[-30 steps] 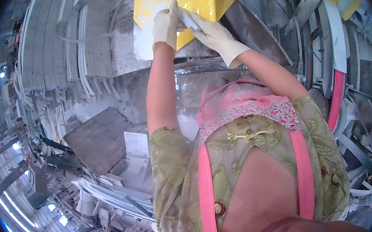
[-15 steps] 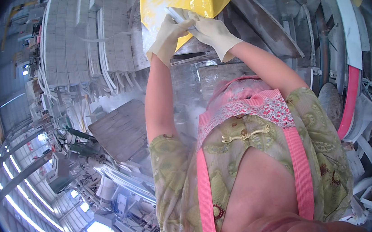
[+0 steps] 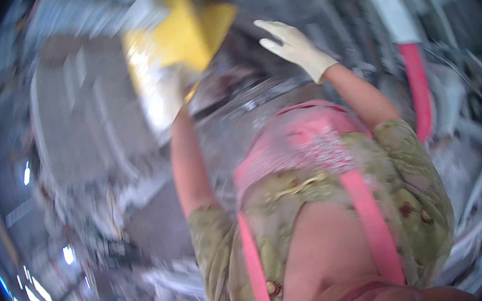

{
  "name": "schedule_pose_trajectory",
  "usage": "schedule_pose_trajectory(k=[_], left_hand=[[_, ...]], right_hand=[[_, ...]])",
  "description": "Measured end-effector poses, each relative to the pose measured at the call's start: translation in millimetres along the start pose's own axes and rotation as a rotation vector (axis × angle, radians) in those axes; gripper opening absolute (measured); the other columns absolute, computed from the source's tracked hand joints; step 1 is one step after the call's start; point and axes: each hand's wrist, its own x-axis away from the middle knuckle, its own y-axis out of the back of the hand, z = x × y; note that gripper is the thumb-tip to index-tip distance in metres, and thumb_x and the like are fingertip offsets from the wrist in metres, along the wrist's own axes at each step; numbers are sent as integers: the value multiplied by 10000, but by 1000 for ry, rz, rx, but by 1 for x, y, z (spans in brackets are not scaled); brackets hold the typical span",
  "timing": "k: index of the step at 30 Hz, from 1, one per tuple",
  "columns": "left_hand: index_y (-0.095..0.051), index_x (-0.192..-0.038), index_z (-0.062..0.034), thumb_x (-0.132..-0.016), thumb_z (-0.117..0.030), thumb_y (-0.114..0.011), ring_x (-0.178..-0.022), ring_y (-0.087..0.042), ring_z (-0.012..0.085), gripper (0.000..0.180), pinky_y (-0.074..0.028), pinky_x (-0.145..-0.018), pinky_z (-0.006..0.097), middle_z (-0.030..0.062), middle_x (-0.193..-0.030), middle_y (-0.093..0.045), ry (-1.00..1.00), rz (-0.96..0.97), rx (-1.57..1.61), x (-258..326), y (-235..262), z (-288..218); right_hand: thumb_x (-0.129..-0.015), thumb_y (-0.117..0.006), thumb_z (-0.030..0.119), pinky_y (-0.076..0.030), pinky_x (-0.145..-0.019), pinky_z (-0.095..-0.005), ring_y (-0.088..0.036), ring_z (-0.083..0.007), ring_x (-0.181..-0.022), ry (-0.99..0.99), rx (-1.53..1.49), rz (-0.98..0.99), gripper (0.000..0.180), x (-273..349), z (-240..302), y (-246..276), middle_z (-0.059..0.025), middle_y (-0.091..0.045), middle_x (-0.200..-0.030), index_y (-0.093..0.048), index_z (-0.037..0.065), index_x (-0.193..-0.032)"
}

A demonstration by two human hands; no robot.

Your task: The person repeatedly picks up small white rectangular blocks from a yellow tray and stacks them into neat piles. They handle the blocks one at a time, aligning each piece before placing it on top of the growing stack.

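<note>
Now I'm seeing the right hand (image 3: pixel 295 48) parting from the left hand (image 3: pixel 171 93): the right is hanging at one o'clock, thumb and fingers standing wide and empty. The left is blurring by the yellow sheet (image 3: pixel 180 42) at eleven o'clock; its fingers I can't tell. I'm no longer making out the pale piece, so two-handed work is apparently pausing.

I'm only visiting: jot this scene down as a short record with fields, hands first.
Left hand: cream-gloved, blurred, at the glossy yellow sheet; grip unclear
Right hand: cream-gloved, open, apart from the sheet, nothing seen held
Clothing: pink apron with a floral band, green patterned top
Far left: blurred grey blocky stack
Far right: long pink strip
</note>
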Motion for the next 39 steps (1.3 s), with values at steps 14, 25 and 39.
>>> schedule_pose_trajectory(k=[14,25,39], left_hand=[[-581,-1153,93,-927,-311,-594,-677,-705,241,463,-577,-556,294,183,-958,-680,40,-39,-364,-4,32,-11],[-551,-1245,34,-850,-300,-571,-970,-651,325,517,-558,-722,425,215,-1109,-640,81,-95,-172,-5,8,-10],[-518,-1285,71,-895,-217,-525,-1009,-645,346,485,-542,-833,429,247,-1167,-617,90,-148,-57,8,10,-12]], right_hand=[[-746,-795,209,-256,-1206,-433,-330,-292,-1456,-466,941,46,916,165,-89,243,-139,-379,-1556,-331,93,-1527],[-887,-669,238,-279,-1198,-434,-375,-285,-1434,-423,1000,-20,713,143,-101,222,-172,-432,-1511,-362,19,-1492],[-835,-728,338,-267,-1190,-492,-319,-236,-1467,-453,1132,192,861,87,-110,233,-113,-350,-1577,-301,57,-1528]])
